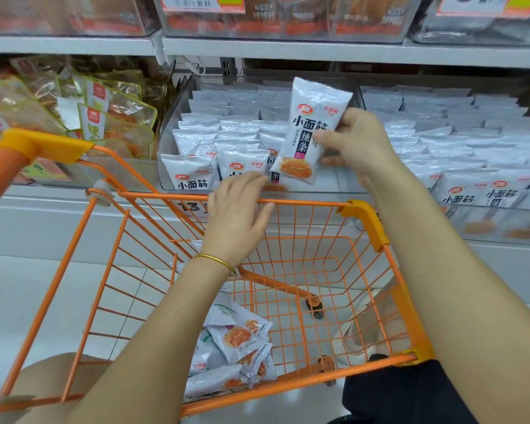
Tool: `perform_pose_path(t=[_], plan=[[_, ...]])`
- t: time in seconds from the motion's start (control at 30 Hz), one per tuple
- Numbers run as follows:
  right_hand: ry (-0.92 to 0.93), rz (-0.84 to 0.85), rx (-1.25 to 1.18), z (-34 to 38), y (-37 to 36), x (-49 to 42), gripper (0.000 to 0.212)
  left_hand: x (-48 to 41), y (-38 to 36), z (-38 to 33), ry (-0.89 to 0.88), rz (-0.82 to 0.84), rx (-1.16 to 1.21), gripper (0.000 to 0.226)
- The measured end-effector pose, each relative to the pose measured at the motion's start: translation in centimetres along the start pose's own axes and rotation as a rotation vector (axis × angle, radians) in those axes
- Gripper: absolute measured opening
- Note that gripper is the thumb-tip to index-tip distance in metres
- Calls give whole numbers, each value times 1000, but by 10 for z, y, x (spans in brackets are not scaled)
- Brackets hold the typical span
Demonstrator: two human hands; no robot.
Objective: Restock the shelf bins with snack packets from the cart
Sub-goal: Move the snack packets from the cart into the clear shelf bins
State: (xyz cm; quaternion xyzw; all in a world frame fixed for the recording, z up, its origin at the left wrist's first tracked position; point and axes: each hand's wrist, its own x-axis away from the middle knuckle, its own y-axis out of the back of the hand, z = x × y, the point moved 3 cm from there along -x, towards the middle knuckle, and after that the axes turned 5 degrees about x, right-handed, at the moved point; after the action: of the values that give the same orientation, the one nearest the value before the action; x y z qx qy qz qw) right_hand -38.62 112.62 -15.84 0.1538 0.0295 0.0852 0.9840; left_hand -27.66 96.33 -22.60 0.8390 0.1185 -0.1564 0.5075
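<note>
My right hand (354, 142) grips a white snack packet (309, 130) with black lettering, held upright over the clear shelf bin (334, 183). Inside that bin, rows of the same white packets (224, 139) fill the left and back; its front right part is bare. My left hand (236, 209) hovers with fingers spread just above the front rim of the orange wire cart (361, 215), holding nothing. On the cart's floor lie several more white packets (236, 341) in a loose pile.
A second bin of white packets (459, 142) stands to the right. Green-edged snack bags (104, 114) fill the bin on the left. Above runs a grey shelf (288, 47) with more clear bins. The cart's orange handle (40, 145) juts up at the left.
</note>
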Motion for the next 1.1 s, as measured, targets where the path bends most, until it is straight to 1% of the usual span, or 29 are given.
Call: perform_pose_path(t=[0.1,0.17,0.23,0.33,0.47,0.57,0.63,0.77,0.87,0.9,0.93,0.97,1.03,1.07,1.1], plan=[[-41,35,179,-18,-14,-10,21,2,-5,-2,-81,76,-137,53],[-100,79,279,-35,-28,-15,24,2,-8,-2,-95,123,-195,57],[-140,74,342,-45,-41,-22,29,2,-9,-1,-97,127,-229,59],[-169,45,358,-47,-53,-32,30,1,-8,0,-63,127,-235,64],[-193,80,419,-46,-61,-36,26,1,-8,1,-25,132,-226,68],[-214,81,389,-47,-60,-35,26,2,-5,1,-24,98,-178,59],[-215,70,391,-46,-57,-34,33,2,-5,0,-33,86,-157,53],[-151,30,495,-36,-49,-26,38,1,-4,1,-58,49,-120,46],[24,-68,522,-18,-39,-1,30,1,-2,3,-84,8,-101,40],[75,-64,505,-13,-37,11,26,1,-1,4,-94,-16,-98,39],[94,-7,504,-11,-37,22,22,0,1,5,-99,-43,-94,37],[72,117,515,-12,-43,36,20,0,3,6,-99,-66,-88,35],[-59,519,625,-29,-64,63,10,0,5,9,-102,-103,-68,31],[-100,692,723,-39,-78,75,11,0,5,9,-111,-112,-58,30],[-109,823,807,-53,-92,86,22,1,5,9,-124,-117,-52,29]])
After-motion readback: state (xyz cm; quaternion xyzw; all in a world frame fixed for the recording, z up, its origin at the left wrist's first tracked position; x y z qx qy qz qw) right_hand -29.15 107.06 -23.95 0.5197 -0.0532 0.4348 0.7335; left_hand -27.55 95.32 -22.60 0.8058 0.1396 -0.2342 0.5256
